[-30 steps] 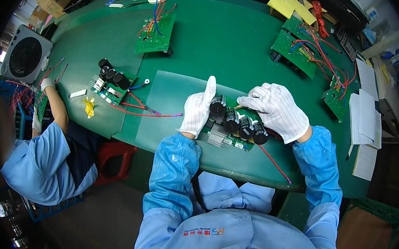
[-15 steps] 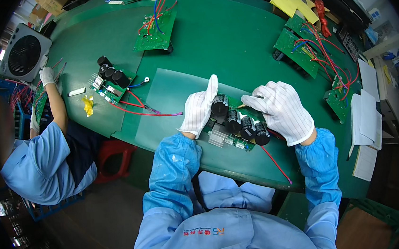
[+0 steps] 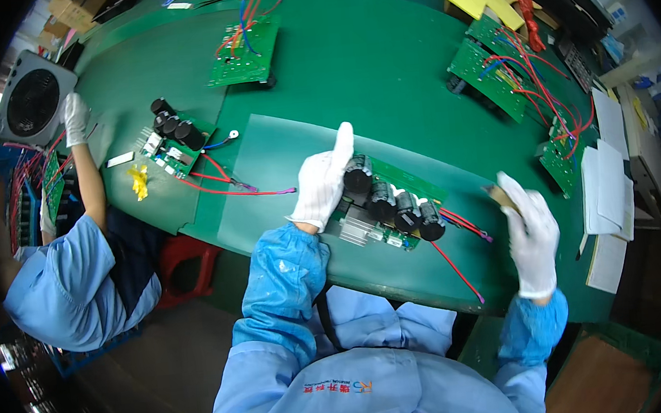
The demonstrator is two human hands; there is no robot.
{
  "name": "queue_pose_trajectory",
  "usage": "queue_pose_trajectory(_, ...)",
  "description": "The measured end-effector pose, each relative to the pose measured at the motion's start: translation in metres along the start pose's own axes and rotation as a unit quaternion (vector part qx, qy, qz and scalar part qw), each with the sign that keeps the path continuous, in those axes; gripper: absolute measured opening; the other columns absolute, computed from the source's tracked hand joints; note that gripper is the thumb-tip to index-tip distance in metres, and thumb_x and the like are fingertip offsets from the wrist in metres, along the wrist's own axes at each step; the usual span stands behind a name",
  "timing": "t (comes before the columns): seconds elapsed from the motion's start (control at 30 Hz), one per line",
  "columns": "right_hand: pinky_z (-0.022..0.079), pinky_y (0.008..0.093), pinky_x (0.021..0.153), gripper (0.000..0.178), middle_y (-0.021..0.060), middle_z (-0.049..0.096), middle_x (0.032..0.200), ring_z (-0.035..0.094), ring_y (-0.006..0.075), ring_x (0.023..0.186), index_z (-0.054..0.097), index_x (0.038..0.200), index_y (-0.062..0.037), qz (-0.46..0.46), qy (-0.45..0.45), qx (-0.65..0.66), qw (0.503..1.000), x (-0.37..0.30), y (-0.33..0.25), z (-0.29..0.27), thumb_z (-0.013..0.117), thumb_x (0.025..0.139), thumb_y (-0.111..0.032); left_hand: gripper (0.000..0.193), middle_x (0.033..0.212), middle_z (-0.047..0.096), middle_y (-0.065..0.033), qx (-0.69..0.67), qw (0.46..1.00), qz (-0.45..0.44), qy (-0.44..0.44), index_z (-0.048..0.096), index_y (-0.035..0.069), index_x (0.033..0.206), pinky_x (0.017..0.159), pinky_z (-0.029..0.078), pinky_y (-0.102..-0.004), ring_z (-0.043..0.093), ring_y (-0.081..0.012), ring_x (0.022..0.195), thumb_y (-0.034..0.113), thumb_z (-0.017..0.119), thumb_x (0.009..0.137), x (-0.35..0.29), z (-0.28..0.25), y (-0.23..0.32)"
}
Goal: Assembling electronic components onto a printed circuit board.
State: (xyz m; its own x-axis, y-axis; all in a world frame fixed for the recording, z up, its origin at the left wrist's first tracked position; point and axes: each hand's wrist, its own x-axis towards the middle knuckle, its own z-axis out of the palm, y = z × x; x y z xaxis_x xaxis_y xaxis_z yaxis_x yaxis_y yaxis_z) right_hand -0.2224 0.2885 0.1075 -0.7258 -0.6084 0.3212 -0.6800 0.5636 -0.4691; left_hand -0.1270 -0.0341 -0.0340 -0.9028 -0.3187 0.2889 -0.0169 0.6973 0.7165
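A green circuit board (image 3: 403,178) lies before me on a translucent mat (image 3: 257,154). It bears a row of black cylindrical capacitors (image 3: 383,202), a silver finned heatsink (image 3: 357,230) and red wires (image 3: 464,223) off its right end. My left hand (image 3: 321,185), in a white glove, grips the board's left end with the thumb stretched out; its other fingers are partly hidden. Off to the right of the board, my gloved right hand (image 3: 533,236) is closed around a small tan-brown object (image 3: 503,198), whose kind I cannot make out.
Another capacitor board (image 3: 176,145) lies to the left beside a crumpled yellow scrap (image 3: 139,182). More wired boards stand at the back (image 3: 245,60) and right (image 3: 485,83). Papers (image 3: 602,186) line the right edge. At far left, a co-worker's gloved hand (image 3: 75,119) is near a grey fan (image 3: 34,99).
My right hand has drawn away from the board to the right, taking the small tan-brown object with it. My left hand has stayed at the board's left end. The co-worker's raised hand shifted slightly.
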Motion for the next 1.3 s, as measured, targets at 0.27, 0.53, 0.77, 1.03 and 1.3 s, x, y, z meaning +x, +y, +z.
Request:
queue_pose_trajectory(0.27,0.05,0.0425,0.09,0.04,0.0166,0.067,0.12,0.062,0.036,0.1,0.06,0.14,-0.0053,0.235,0.004,-0.14,0.962,-0.165,0.063,-0.031,0.056,0.101,-0.013,0.079,0.083,0.065,-0.016,0.148,0.987,0.062,0.012,0.019,0.021,0.163,0.06,0.053,-0.0488,0.065,-0.0357,0.067,0.009,0.055,0.094,-0.007,0.013,-0.007)
queue_pose_trajectory(0.53,0.052,0.0499,0.08,0.04,0.0224,0.071,0.1,0.066,0.0423,0.089,0.064,0.138,-0.0123,0.279,-0.157,-0.247,0.915,-0.188,0.037,-0.048,0.055,0.105,-0.031,0.068,0.082,0.064,-0.014,0.157,0.986,0.029,0.036,0.038,0.013,0.155,0.062,0.054,-0.0453,0.064,-0.0354,0.068,0.008,0.057,0.09,-0.007,0.018,-0.002)
queue_pose_trajectory(0.77,0.054,0.0468,0.078,0.048,0.0217,0.072,0.097,0.068,0.0408,0.087,0.066,0.133,-0.0124,0.335,-0.132,-0.261,0.895,-0.176,0.043,-0.039,0.051,0.104,-0.048,0.05,0.094,0.065,-0.0134,0.166,0.976,0.045,0.137,0.053,0.01,0.143,0.072,0.056,-0.0434,0.067,-0.0328,0.088,0.012,0.061,0.094,-0.012,0.01,0.014)
queue_pose_trajectory(1.03,0.049,0.0423,0.09,0.029,0.0179,0.068,0.112,0.064,0.0375,0.1,0.066,0.128,-0.0056,0.342,-0.095,-0.201,0.913,-0.166,0.007,-0.051,0.058,0.102,-0.016,0.035,0.114,0.07,-0.0138,-0.233,0.928,-0.224,0.187,0.071,0.007,0.115,0.094,0.053,-0.0387,0.067,-0.0256,0.107,0.037,0.062,0.1,0.007,-0.019,0.048)
queue_pose_trajectory(1.3,0.049,0.0351,0.057,0.032,0.0097,0.072,0.082,0.059,0.02,0.047,0.066,0.129,-0.0097,0.435,-0.049,-0.075,0.896,-0.179,0.034,-0.061,0.06,0.098,-0.011,0.036,0.11,0.075,-0.0079,-0.181,0.954,-0.134,0.197,0.075,0.003,0.113,0.094,0.052,-0.0329,0.068,-0.0165,0.1,0.032,0.054,0.108,0.009,-0.008,0.034)
